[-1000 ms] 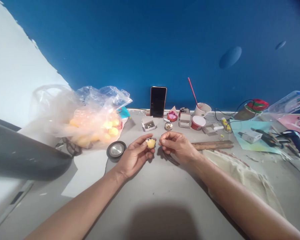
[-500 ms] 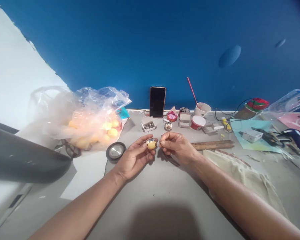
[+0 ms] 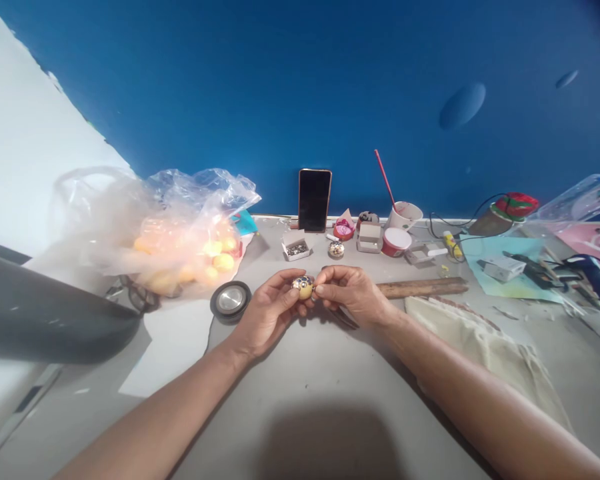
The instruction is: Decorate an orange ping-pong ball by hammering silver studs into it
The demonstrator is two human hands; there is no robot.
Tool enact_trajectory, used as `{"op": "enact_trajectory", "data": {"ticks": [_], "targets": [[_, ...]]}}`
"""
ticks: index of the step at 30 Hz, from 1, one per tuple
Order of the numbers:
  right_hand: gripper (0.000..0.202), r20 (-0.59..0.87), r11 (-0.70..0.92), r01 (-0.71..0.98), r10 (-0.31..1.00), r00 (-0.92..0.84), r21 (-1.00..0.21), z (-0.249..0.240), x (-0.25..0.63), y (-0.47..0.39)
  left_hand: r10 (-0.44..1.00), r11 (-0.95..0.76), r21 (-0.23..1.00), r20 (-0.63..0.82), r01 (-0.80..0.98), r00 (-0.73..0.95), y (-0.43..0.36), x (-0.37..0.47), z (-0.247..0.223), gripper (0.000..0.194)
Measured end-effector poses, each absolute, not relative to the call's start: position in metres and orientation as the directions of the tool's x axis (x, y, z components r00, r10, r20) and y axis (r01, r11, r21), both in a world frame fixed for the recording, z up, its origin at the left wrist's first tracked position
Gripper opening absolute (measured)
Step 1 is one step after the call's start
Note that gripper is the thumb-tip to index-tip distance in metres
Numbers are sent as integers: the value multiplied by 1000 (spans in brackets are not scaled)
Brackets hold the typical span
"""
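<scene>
My left hand (image 3: 275,310) holds a small yellow ball (image 3: 304,288) between thumb and fingers. Shiny silver studs, like thumbtack heads, cover its upper part, while its lower front shows bare yellow. At the ball's right edge, the thumb and fingertips of my right hand (image 3: 347,293) are pinched together; what they hold is too small to make out. Beyond the hands stands an open small box (image 3: 297,249) of little metal pieces. A second ball (image 3: 336,249), covered with studs, rests to its right.
A dark phone (image 3: 315,200) leans against the blue wall. Left lies a clear plastic bag (image 3: 180,233) with yellow-orange balls, near a round black-rimmed metal object (image 3: 231,301). Right are a wooden stick (image 3: 425,287), a cream cloth (image 3: 480,347) and a white cup (image 3: 405,216) holding a red stick.
My right hand has moved left, closing the gap, and its fingertips now meet the ball's right edge. The ball is turned slightly, with more studs facing me. The view has shifted a little.
</scene>
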State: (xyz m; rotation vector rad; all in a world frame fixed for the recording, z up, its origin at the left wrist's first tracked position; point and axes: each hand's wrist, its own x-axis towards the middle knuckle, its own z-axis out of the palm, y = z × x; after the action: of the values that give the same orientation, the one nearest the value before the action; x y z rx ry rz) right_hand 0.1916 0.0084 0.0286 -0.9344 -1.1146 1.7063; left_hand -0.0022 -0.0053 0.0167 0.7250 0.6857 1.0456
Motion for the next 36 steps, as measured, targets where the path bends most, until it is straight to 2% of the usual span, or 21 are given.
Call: {"op": "enact_trajectory", "data": {"ticks": [9, 21, 31, 36], "targets": [[33, -162, -217, -155, 939, -305, -964, 34, 193, 9, 936, 281, 851, -140, -444, 324, -8, -1, 22, 45], [36, -172, -218, -109, 928, -331, -970, 33, 198, 9, 943, 240, 892, -120, -382, 312, -9, -1, 23, 45], [29, -83, -106, -61, 951, -299, -992, 39, 196, 7, 945, 211, 916, -100, -342, 312, -12, -1, 22, 41], [29, -92, -130, -110, 951, -295, -985, 43, 190, 2, 983, 35, 957, 20, -288, 185, -18, 3, 28, 31]]}}
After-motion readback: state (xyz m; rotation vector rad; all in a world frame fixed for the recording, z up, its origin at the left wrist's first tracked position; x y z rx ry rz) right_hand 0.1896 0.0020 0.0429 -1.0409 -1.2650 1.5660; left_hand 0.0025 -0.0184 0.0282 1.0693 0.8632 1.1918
